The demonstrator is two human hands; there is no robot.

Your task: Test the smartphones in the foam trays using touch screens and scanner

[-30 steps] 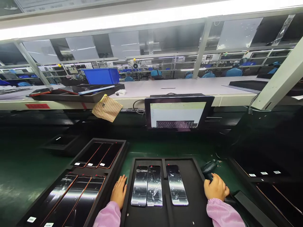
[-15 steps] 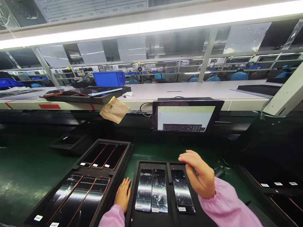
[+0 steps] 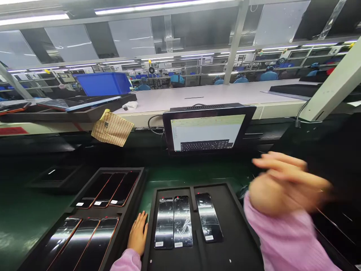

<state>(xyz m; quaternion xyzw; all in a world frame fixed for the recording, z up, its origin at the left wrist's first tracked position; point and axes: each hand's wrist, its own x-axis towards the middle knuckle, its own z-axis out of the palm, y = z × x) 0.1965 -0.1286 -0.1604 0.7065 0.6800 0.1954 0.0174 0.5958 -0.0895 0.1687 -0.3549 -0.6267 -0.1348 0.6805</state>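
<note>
My left hand [image 3: 138,232] lies flat, fingers stretched out, against the near side of a black tray [image 3: 239,226]. In this tray are several phones: a left phone [image 3: 164,224] and a middle phone [image 3: 183,222] side by side, and a third phone [image 3: 209,218] slightly tilted across the divider. Each has a small white label at its lower end. Above the right side of the tray, my right hand [image 3: 287,184] is raised and blurred by motion. Its fingers look stretched out, and I see nothing held in it.
To the left, another black tray [image 3: 124,214] holds several phones with orange edges. Behind the trays a monitor [image 3: 205,130] hangs below a white shelf [image 3: 225,92]. A dotted yellow cloth [image 3: 113,128] hangs at the shelf edge, near a blue bin [image 3: 103,83]. More phones lie at the far right.
My right hand has moved right and up, away from above the third phone, uncovering more of the tray. My left hand stays beside the tray. The view has turned slightly.
</note>
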